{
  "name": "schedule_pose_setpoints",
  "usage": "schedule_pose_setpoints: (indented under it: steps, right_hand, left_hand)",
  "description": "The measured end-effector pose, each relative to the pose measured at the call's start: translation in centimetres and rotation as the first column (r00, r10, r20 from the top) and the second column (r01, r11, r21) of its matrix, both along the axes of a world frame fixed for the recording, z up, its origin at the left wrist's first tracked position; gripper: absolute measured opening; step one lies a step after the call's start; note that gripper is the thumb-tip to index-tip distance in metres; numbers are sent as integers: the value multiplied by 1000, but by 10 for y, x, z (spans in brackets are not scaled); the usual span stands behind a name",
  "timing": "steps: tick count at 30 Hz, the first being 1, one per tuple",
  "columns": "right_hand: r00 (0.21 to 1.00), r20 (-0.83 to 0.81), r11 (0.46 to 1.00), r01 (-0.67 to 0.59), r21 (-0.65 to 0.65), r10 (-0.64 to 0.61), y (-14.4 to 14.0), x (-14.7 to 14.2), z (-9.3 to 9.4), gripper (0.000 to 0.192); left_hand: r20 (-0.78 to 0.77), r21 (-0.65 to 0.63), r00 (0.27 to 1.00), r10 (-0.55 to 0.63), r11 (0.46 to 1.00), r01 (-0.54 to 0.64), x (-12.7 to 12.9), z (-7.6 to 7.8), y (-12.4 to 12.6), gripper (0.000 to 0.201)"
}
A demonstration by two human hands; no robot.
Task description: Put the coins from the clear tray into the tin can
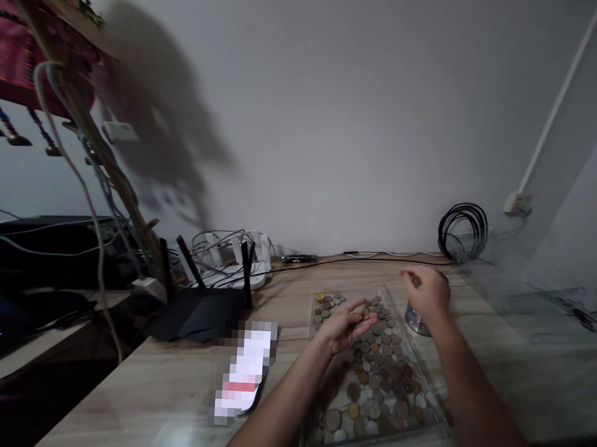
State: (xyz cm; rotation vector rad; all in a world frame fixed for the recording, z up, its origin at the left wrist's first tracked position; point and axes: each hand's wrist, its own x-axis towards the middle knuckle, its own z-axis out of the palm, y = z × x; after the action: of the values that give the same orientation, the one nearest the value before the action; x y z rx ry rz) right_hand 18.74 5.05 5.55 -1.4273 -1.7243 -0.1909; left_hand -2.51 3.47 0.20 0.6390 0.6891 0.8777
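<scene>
Over a shallow clear plastic tray [382, 439] spread with many coins [354, 391], my left hand [347, 327] is turned partly palm up. A yellowish coin [366, 314] shows at its fingers, which appear to hold it. My right hand [429, 294] is raised at the tray's far right, fingers pinched together. Something small and dark shows between those fingertips, too small to make out. Directly below and behind that hand stands a round metallic tin [417, 323], its top mostly hidden by the hand.
Left of the tray lies a phone [245, 367] with a blurred screen. Beyond it sit a black router [198, 312] and a white router [236, 273] with tangled cables. A coiled black cable [462, 232] leans on the wall. Clear plastic sheeting [539, 309] is at the right.
</scene>
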Motion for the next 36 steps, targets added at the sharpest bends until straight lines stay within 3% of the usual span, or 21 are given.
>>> schedule_pose_setpoints:
  steps: [2,4,5,7,10,12,13,15,17,19,24,28,31,33,34,36]
  right_hand:
    - [961,7,941,-270,-203,277,-4,-28,-11,23]
    - [899,-10,831,-408,-379,437,-7,-51,-23,21]
    - [889,-24,799,-423,-427,458,-7,-58,-28,20]
    - [902,-55,788,-402,-466,428,-5,-64,-35,17]
    - [926,-120,804,-371,-466,358,1,-52,-31,18]
    - [933,-173,855,-359,-373,316,3,-33,-21,23]
    - [947,-190,909,-306,-284,259,3,-21,-14,24]
    - [977,-204,994,-77,-74,61,1,6,-2,26]
    - [963,-198,979,197,55,-182,-1,32,5,26]
    - [932,-151,938,342,56,-330,-1,51,7,22]
    - [921,-23,917,385,-104,-389,5,62,-1,17]
    - [904,31,899,428,-87,-427,5,55,-1,17]
    - [929,-21,926,369,84,-369,1,45,4,23]
    - [968,-74,950,250,186,-240,-1,30,4,27]
    - [986,-87,970,158,186,-144,-2,19,2,28]
    - [993,-83,995,-83,60,88,-1,-7,-8,28]
  left_hand:
    - [8,1,1000,28,1000,-28,-1,0,1,65]
    - [16,-6,998,60,998,-60,-1,0,1,62]
    - [22,-16,997,69,998,-68,0,0,2,58]
    - [35,-52,997,76,996,-74,0,2,2,46]
    - [57,-124,997,58,991,-50,0,4,2,32]
    - [76,-155,997,25,988,-13,-1,4,2,32]
    - [85,-162,996,7,987,7,-1,4,2,33]
    - [97,-163,995,-20,986,36,-2,3,2,34]
    - [103,-160,994,-34,986,50,-2,1,3,35]
    - [110,-163,993,-44,985,62,-2,0,4,36]
    - [142,-208,990,-22,977,52,-2,-4,8,39]
    - [157,-190,988,-3,981,33,-3,-6,9,44]
    - [125,-142,992,23,990,-5,-2,-6,7,47]
    - [88,-108,995,54,993,-45,-1,-5,6,47]
    - [71,-91,995,67,994,-60,0,-4,5,46]
    - [45,-63,996,76,995,-73,1,-3,4,44]
